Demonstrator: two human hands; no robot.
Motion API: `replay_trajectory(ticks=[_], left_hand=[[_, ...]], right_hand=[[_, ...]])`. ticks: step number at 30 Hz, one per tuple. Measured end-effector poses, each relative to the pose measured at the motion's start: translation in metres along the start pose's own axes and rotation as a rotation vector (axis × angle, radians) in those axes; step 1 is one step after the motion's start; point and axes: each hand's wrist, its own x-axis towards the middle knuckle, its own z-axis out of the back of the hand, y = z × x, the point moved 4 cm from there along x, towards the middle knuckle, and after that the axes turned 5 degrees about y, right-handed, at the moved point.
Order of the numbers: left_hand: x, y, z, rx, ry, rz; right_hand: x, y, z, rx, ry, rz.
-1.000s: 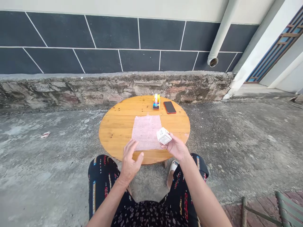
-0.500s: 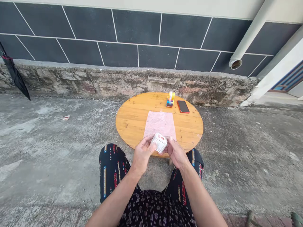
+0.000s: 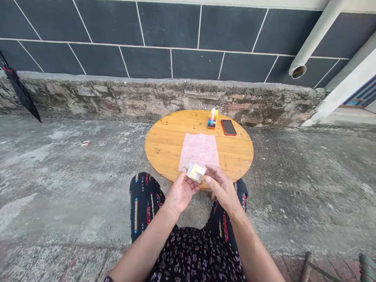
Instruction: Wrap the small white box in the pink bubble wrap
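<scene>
A small white cardboard box (image 3: 195,172), with a pale yellow panel facing up, is held above the near edge of the round wooden table. My left hand (image 3: 179,194) grips it, thumb at its left end and fingers beneath, palm turned up. At the box's right end is my right hand (image 3: 223,190), its thumb and fingers around the corner; part of that contact is hidden. Beyond the box, a pink textured cloth (image 3: 200,149) lies flat on the table (image 3: 164,141).
Toward the table's far side stand a yellow-and-blue tape dispenser (image 3: 212,118) and a red-edged phone (image 3: 228,127). A tiled wall with a stone base runs behind. A folded black umbrella (image 3: 22,92) leans at left. A drainpipe (image 3: 311,43) slants down at right.
The box has been turned over, so a yellowish panel faces up instead of the printed side. My left hand has rolled palm up; my right fingers have shifted at the box's end.
</scene>
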Motion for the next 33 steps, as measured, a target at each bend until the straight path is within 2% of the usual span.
replay_trajectory(ticks=[3, 5, 11, 13, 16, 19, 21, 24, 28, 33], left_hand=[[-0.002, 0.000, 0.000, 0.276, -0.022, -0.174], [-0.004, -0.001, 0.000, 0.433, -0.017, -0.265], [-0.007, 0.000, 0.001, 0.380, 0.062, -0.238], [-0.007, 0.001, 0.002, 0.387, 0.064, -0.225], [-0.006, 0.003, 0.005, 0.459, 0.045, -0.228], [-0.005, 0.001, 0.013, 0.688, -0.038, -0.300], [-0.001, -0.004, 0.017, 0.906, -0.082, -0.397], [0.007, -0.012, 0.015, 1.194, -0.064, -0.555], [0.023, -0.018, 0.013, 1.262, -0.027, -0.559], [0.039, -0.026, 0.015, 1.389, -0.046, -0.624]], right_hand=[[-0.002, -0.004, 0.001, -0.007, 0.014, -0.046], [-0.002, -0.011, -0.001, 0.086, 0.046, -0.102], [-0.003, -0.042, -0.013, 0.761, 0.058, -0.321], [-0.005, -0.048, -0.015, 0.843, 0.073, -0.345], [-0.008, -0.051, -0.011, 0.840, 0.062, -0.335], [-0.012, -0.053, 0.000, 0.782, 0.019, -0.323], [-0.013, -0.054, 0.010, 0.709, -0.007, -0.324], [-0.009, -0.057, 0.026, 0.508, -0.058, -0.306], [0.003, -0.057, 0.039, 0.125, -0.143, -0.136], [0.021, -0.055, 0.041, -0.370, -0.111, -0.020]])
